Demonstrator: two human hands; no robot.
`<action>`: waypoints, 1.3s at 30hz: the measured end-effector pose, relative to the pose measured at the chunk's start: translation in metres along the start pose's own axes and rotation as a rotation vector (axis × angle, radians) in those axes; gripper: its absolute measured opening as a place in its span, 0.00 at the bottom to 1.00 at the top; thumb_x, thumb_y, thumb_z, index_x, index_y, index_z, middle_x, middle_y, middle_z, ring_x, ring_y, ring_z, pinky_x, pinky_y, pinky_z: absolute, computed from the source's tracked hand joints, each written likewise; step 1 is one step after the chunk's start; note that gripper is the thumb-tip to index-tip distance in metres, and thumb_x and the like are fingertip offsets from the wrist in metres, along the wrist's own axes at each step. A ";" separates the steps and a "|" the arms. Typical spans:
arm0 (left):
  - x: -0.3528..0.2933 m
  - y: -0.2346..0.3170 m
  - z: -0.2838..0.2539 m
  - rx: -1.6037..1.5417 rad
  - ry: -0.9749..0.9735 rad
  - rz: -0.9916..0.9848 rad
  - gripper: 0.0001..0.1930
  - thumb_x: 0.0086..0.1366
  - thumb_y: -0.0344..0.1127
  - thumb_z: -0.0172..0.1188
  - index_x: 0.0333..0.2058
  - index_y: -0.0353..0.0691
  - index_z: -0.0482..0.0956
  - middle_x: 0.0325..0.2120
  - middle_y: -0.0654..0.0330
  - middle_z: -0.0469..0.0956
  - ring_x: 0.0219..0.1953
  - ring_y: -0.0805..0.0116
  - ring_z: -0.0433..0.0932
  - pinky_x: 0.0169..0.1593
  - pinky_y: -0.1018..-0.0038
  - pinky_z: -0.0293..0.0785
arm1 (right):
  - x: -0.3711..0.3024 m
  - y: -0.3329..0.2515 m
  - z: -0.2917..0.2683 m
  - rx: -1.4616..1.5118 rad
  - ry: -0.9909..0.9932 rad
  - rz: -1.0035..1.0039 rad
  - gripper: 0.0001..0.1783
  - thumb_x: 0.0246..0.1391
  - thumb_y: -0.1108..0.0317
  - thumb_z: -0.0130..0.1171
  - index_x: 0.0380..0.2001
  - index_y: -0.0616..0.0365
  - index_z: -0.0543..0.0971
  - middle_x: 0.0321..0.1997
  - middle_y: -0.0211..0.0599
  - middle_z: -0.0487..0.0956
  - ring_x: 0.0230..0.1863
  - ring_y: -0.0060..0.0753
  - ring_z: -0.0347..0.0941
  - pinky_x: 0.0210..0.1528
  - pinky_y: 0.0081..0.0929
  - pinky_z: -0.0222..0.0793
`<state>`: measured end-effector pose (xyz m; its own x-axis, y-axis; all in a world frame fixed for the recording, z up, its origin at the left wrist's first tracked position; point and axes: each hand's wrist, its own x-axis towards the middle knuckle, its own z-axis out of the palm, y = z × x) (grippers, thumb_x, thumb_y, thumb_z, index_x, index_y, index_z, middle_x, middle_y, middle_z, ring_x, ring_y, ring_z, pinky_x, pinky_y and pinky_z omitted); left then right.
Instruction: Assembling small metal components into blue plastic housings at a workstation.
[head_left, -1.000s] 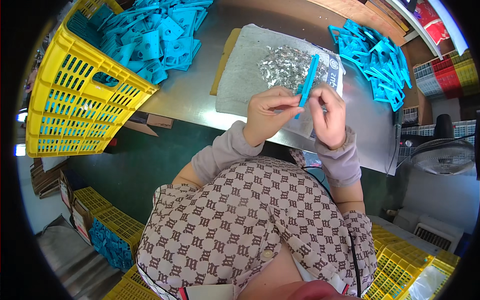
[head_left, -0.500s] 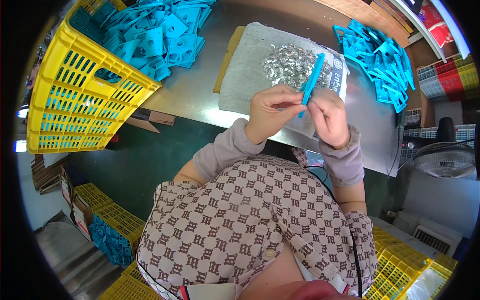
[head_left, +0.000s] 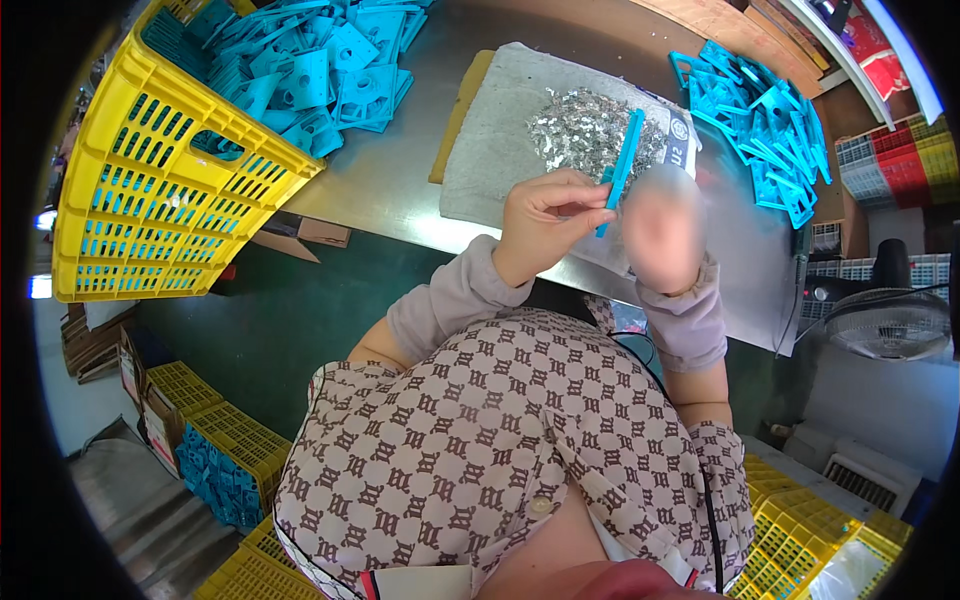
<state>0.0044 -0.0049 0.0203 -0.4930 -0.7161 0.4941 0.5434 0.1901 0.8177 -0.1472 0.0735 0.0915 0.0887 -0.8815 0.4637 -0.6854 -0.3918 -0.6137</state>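
My left hand (head_left: 548,222) pinches a flat blue plastic plate (head_left: 626,160) near its lower end, thumb on one side and fingers on the other. The plate is seen almost edge-on and tilts up toward the far right. Close beside its right face is my right hand (head_left: 664,232); a blur covers it, so its fingers and anything in them cannot be made out. Just beyond the plate, a heap of small silvery metal clips (head_left: 580,130) lies on a pale grey cloth (head_left: 475,185).
A yellow slatted crate (head_left: 180,180) stands at the left, beside a large pile of blue plates (head_left: 320,80). Another blue pile (head_left: 765,130) lies at the right on the metal table (head_left: 385,190). A fan (head_left: 888,320) is at far right; stacked yellow crates (head_left: 240,440) stand lower left.
My right hand has shifted slightly right, away from the plate. My left hand keeps its pinch on the plate, almost unmoved.
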 end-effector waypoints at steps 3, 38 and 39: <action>0.000 -0.002 0.000 -0.012 0.008 -0.017 0.13 0.55 0.16 0.68 0.40 0.29 0.84 0.36 0.51 0.82 0.39 0.67 0.81 0.41 0.75 0.79 | 0.003 -0.005 0.007 -0.003 0.329 0.116 0.09 0.49 0.80 0.55 0.17 0.63 0.72 0.14 0.39 0.67 0.16 0.44 0.65 0.23 0.35 0.61; -0.009 0.006 0.010 -0.048 0.052 -0.206 0.36 0.55 0.15 0.66 0.63 0.31 0.63 0.40 0.56 0.79 0.41 0.72 0.81 0.46 0.77 0.82 | -0.013 -0.010 0.022 0.007 0.367 0.183 0.06 0.50 0.83 0.54 0.31 0.64 0.70 0.28 0.40 0.71 0.26 0.33 0.67 0.30 0.29 0.64; -0.008 0.008 0.011 -0.047 0.049 -0.198 0.36 0.55 0.15 0.66 0.63 0.31 0.63 0.40 0.56 0.79 0.41 0.72 0.81 0.46 0.77 0.82 | -0.012 -0.010 0.021 0.004 0.370 0.175 0.06 0.50 0.83 0.54 0.31 0.64 0.70 0.28 0.40 0.71 0.26 0.33 0.67 0.30 0.29 0.64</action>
<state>0.0054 0.0094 0.0258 -0.5600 -0.7685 0.3096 0.4711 0.0120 0.8820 -0.1258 0.0829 0.0786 -0.2957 -0.7812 0.5498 -0.6641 -0.2456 -0.7061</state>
